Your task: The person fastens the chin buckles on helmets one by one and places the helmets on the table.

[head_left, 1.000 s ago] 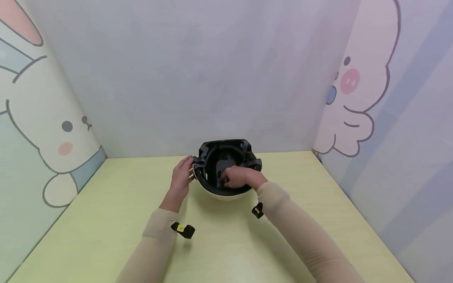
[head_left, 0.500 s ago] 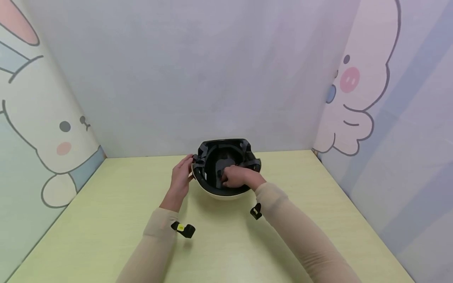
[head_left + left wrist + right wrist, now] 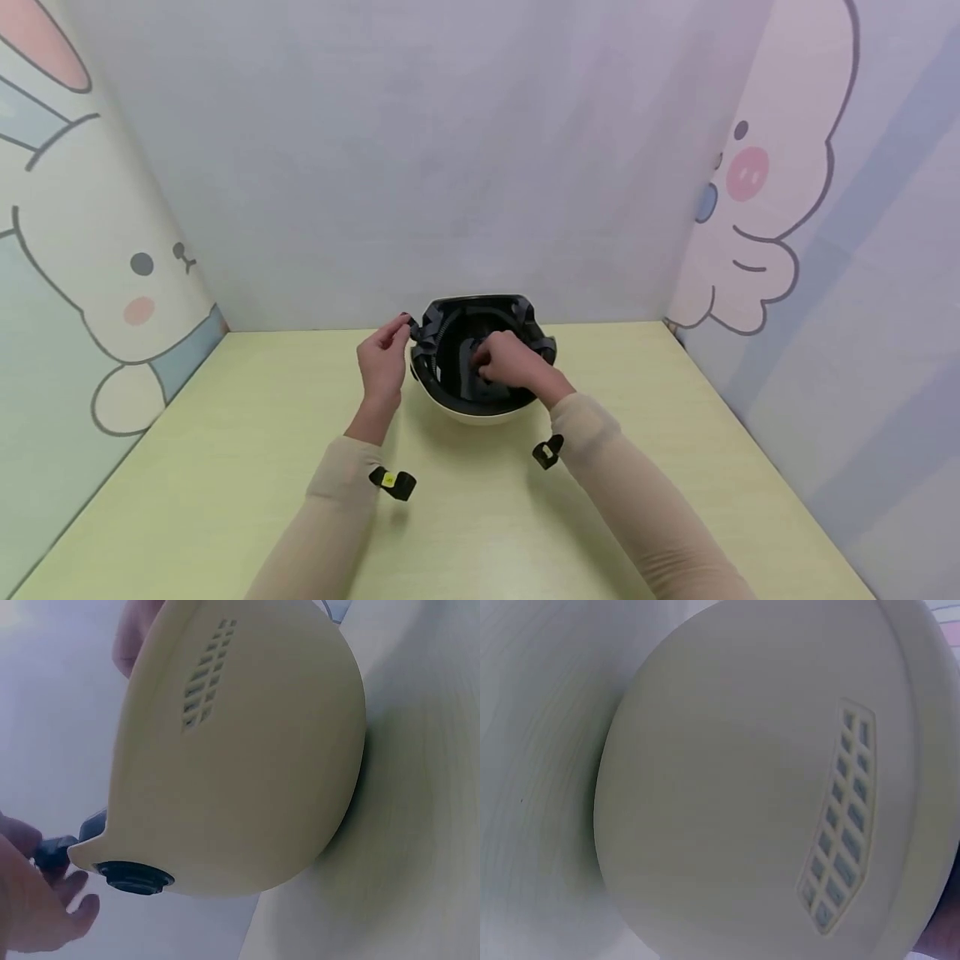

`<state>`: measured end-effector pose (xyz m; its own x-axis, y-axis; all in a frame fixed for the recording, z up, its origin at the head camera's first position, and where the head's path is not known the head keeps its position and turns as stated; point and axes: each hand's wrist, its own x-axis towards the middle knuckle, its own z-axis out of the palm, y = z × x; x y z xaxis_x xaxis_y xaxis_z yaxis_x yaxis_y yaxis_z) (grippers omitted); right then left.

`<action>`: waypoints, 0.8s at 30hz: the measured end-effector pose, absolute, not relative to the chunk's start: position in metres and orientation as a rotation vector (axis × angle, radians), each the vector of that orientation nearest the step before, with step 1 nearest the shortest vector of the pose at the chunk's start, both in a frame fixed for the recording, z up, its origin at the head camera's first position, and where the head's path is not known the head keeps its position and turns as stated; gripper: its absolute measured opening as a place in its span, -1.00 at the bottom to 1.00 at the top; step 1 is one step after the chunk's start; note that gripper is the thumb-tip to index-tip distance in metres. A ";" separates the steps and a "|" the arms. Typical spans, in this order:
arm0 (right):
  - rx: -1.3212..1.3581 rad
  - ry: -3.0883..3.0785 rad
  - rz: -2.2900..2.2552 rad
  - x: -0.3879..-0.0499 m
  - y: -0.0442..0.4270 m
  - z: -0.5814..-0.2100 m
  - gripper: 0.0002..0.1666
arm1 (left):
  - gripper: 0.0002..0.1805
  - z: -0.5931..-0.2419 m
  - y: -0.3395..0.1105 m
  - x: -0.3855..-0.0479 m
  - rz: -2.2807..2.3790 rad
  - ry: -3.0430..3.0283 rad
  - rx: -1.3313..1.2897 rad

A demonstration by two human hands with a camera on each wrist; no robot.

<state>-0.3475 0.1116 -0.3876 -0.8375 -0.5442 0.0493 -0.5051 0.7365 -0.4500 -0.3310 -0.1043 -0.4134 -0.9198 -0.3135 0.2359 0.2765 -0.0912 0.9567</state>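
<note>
A cream hard-shell helmet [image 3: 480,418] lies upside down on the table, its black padded inside facing up. Beyond its left rim my left hand [image 3: 382,362] pinches a short black strap end [image 3: 52,853], held a little off the shell. The same hand [image 3: 34,896] shows at the left of the left wrist view. My right hand [image 3: 513,364] reaches over the near right rim into the helmet, fingers bent down at the lining [image 3: 468,385]; whether they grip anything is hidden. In the right wrist view the shell [image 3: 727,772] with its vent grid [image 3: 840,817] covers most of the hand.
A pale yellow table [image 3: 247,467] surrounds the helmet. Behind stands a plain light wall [image 3: 450,167], with cartoon-printed walls at left and right. Black wrist cameras sit on both sleeves, near the helmet's front.
My left hand has left the helmet's side, risen slightly and taken the black strap end between its fingers. Inside the helmet, my right hand has lifted and shifted a little farther in.
</note>
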 end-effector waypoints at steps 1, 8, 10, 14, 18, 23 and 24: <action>-0.854 2.865 -0.744 -0.347 0.113 -0.387 -0.74 | -0.73 -0.413 -0.103 -0.331 -2.040 -1.787 0.005; -0.826 2.954 -1.014 -0.340 0.121 -0.387 -0.75 | -0.78 -0.407 -0.096 -0.327 -1.964 -1.673 -0.196; -0.791 2.927 -1.148 -0.338 0.123 -0.386 -0.74 | -0.70 -0.406 -0.094 -0.326 -1.938 -1.678 -0.233; -0.698 2.846 -1.424 -0.334 0.126 -0.384 -0.72 | -0.56 -0.403 -0.091 -0.322 -1.813 -1.773 -0.299; -0.618 2.749 -1.672 -0.331 0.131 -0.384 -0.70 | -0.56 -0.399 -0.084 -0.318 -1.720 -1.860 -0.389; -0.572 2.603 -1.897 -0.327 0.135 -0.385 -0.68 | -0.55 -0.403 -0.078 -0.321 -1.712 -1.910 -0.438; -0.571 2.585 -1.929 -0.327 0.136 -0.385 -0.69 | -0.56 -0.404 -0.078 -0.321 -1.705 -1.921 -0.442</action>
<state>-0.3267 0.1360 -0.3849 -0.9306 -0.1956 0.3093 -0.3522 0.2491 -0.9022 -0.3205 -0.0778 -0.4038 -0.8066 -0.1015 0.5824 0.5663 0.1503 0.8104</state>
